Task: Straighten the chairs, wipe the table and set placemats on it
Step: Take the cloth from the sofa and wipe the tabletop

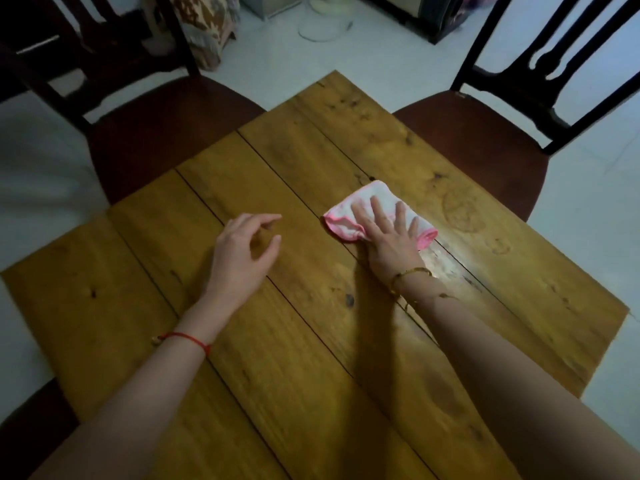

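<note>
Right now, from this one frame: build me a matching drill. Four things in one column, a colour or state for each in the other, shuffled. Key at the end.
Column 1
1. cloth
2. left hand
3. right hand
4. table

Column 2
A. fingers loosely curled, holding nothing
B. yellowish wood planks with a patch of glare
C. white with a pink edge, lying on the wood
D. fingers spread, pressing flat on fabric

Pairs: 1-C, 2-A, 3-D, 4-B
</note>
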The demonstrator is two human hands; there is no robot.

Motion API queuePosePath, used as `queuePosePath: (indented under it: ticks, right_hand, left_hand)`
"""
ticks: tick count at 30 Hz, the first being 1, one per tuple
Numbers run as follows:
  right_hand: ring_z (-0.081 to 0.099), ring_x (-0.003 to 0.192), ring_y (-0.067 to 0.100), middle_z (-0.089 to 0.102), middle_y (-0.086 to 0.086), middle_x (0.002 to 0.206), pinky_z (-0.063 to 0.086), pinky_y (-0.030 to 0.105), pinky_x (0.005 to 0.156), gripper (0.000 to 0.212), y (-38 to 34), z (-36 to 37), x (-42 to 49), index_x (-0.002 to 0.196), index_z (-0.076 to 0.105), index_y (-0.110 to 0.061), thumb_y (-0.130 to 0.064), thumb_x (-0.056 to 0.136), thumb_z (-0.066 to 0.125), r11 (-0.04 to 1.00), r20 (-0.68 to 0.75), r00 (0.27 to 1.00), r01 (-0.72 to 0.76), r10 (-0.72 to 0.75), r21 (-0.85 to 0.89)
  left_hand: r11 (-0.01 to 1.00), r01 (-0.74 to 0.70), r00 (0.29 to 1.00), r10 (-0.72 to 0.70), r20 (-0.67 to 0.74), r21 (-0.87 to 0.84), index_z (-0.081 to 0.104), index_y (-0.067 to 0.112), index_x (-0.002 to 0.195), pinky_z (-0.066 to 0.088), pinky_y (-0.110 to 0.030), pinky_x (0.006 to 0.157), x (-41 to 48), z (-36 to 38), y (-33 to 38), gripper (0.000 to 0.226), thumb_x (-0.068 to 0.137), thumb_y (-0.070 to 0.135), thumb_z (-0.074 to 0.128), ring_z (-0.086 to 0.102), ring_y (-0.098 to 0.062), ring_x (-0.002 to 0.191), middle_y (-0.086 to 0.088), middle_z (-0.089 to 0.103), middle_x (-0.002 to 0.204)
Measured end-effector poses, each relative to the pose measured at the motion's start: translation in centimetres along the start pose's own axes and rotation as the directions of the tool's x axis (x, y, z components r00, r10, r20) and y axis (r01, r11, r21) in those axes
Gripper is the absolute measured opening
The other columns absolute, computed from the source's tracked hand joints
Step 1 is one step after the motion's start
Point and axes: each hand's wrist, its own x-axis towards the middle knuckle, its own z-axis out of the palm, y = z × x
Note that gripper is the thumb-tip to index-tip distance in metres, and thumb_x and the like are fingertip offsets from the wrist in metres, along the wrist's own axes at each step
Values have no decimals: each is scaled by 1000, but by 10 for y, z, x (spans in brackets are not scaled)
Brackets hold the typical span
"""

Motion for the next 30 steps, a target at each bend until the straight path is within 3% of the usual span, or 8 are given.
queuePosePath:
  ticks: [4, 6, 13, 16, 19, 23, 27, 30]
  right_hand:
    - [-16, 147, 39, -9, -6, 163, -11, 61, 115, 65, -22, -11, 71, 152, -1, -45, -19, 101, 31, 999, 27, 998, 51, -50, -6]
    - [-17, 147, 39, -9, -6, 163, -12, 62, 115, 65, -34, -14, 103, 152, -1, -45, -19, 102, 31, 997, 23, 997, 72, -72, -16]
    - [-19, 146, 37, -12, -5, 163, -16, 60, 111, 65, -79, -23, 191, 152, 0, -45, -17, 103, 31, 995, 45, 995, 90, -88, -47]
    - [-18, 146, 37, -12, -5, 163, -15, 61, 112, 69, -95, -23, 210, 153, -1, -44, -12, 102, 32, 994, 43, 995, 89, -86, -60]
    - [-18, 146, 39, -10, -4, 163, -15, 61, 111, 72, -98, -21, 209, 153, -1, -42, -7, 99, 31, 989, 33, 992, 126, -124, -80]
    - [-16, 146, 42, -8, -2, 164, -13, 62, 111, 79, -104, -17, 184, 153, 0, -42, -2, 93, 31, 969, 43, 973, 229, -226, -91]
    - [-17, 146, 41, -8, -3, 164, -14, 62, 111, 75, -110, -9, 148, 153, -2, -43, -7, 97, 34, 961, 66, 964, 263, -258, -83]
    - [-17, 146, 40, -9, -3, 164, -13, 62, 113, 73, -107, -3, 112, 153, -3, -42, -11, 99, 34, 957, 66, 959, 281, -276, -71]
  left_hand:
    - [983, 95, 995, -95, 4, -157, 62, 23, 129, 51, -29, 99, 31, -22, -24, 35, 94, 25, 62, 57, -5, 115, 9, 61, 125]
    - [982, 114, 993, -118, -18, -151, 62, 24, 129, 50, -31, 101, 44, -29, -34, 34, 95, 26, 61, 56, -7, 118, 9, 60, 126]
    - [990, 113, 993, -109, -48, 89, 65, 19, 126, 38, -28, 99, 64, -33, -77, 33, 94, 21, 64, 49, -15, 121, 7, 59, 125]
    - [972, 107, 994, -98, -51, 208, 67, 20, 126, 38, -42, 103, 62, -31, -89, 33, 92, 22, 66, 45, -17, 125, 6, 60, 128]
    - [955, 63, 998, -58, -25, 291, 63, 20, 131, 36, -46, 104, 57, -29, -92, 40, 92, 28, 67, 40, -16, 130, 6, 56, 134]
    - [940, 6, 999, -18, 30, 341, 48, 18, 145, 32, -52, 113, 43, -21, -97, 53, 96, 32, 59, 31, -21, 143, 0, 44, 150]
    - [910, 11, 993, -59, 105, 414, 17, 23, 158, 1, -45, 124, 28, -9, -100, 62, 103, 42, 37, 0, -17, 153, 2, 9, 166]
    - [891, 29, 989, -91, 117, 453, 5, 25, 158, -7, -43, 123, 16, -6, -99, 62, 103, 44, 28, -11, -14, 152, 5, -4, 166]
